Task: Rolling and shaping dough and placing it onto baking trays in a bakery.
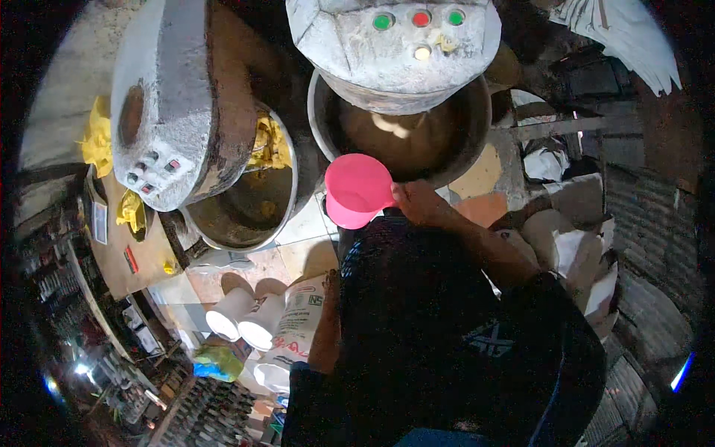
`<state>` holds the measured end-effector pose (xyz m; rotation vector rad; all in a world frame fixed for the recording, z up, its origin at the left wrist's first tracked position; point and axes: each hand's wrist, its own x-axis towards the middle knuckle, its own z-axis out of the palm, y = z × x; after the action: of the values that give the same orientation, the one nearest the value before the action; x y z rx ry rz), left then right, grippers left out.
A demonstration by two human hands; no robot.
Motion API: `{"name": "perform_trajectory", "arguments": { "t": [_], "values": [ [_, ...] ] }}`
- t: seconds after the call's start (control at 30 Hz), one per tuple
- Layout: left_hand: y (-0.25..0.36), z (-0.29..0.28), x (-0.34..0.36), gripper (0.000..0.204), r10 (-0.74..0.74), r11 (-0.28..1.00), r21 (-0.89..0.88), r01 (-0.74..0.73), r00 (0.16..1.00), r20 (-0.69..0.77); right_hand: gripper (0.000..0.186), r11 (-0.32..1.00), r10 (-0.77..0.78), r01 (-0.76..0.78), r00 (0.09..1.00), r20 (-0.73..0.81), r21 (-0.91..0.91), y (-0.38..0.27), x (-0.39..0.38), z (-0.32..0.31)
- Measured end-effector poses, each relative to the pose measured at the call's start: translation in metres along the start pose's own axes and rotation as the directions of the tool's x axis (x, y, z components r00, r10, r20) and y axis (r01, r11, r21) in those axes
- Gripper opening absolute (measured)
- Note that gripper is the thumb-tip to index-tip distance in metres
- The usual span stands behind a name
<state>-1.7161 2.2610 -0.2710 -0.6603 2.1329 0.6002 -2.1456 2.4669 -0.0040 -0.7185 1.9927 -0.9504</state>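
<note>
A pink plastic dipper (pixel 357 182) is in my right hand (pixel 414 203), which is closed round its short handle. The dipper is at the near rim of a large round metal mixing bowl (pixel 317 127). Inside that bowl, two pale rounded shapes show against the dark brown interior. My left hand (pixel 330 287) hangs low at my side, next to a white printed sack (pixel 302 316). Its fingers are too dim and partly hidden to read.
A whitish mixer head (pixel 395 56) with coloured buttons overhangs the bowl. To the left, a second mixer (pixel 167 97) stands over another metal bowl (pixel 293 179) with yellow plastic at its rim. White buckets (pixel 261 328) stand by the sack. A wooden table (pixel 149 261) is further left.
</note>
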Motion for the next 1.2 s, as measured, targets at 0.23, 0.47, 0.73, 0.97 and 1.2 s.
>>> {"name": "perform_trajectory", "arguments": {
  "t": [0.23,0.47,0.73,0.97,1.2],
  "values": [
    [-0.044,0.05,0.001,0.037,0.263,0.962,0.171,-0.214,0.891,-0.369,0.038,0.97,-0.087,0.083,0.996,-0.009,-0.229,0.023,0.014,0.018],
    [0.002,-0.004,-0.015,0.047,-0.028,0.998,-0.064,0.026,0.999,-0.036,0.045,0.988,0.04,-0.036,0.999,0.024,-0.151,0.023,0.013,0.013],
    [-0.011,0.016,0.005,0.049,-0.1,0.995,-0.007,0.1,0.994,0.038,0.05,0.996,-0.081,0.081,0.997,-0.006,-0.036,0.008,0.01,0.007],
    [-0.013,0.02,0.006,0.049,-0.086,0.996,-0.032,0.087,0.996,0.008,0.05,0.996,-0.04,0.045,0.997,0.072,-0.074,0.014,0.011,0.004],
    [-0.018,0.026,0.005,0.05,-0.071,0.995,-0.071,0.069,0.997,-0.025,0.041,0.951,-0.287,0.274,0.954,-0.082,-0.141,0.028,0.015,0.018]
  ]
}}
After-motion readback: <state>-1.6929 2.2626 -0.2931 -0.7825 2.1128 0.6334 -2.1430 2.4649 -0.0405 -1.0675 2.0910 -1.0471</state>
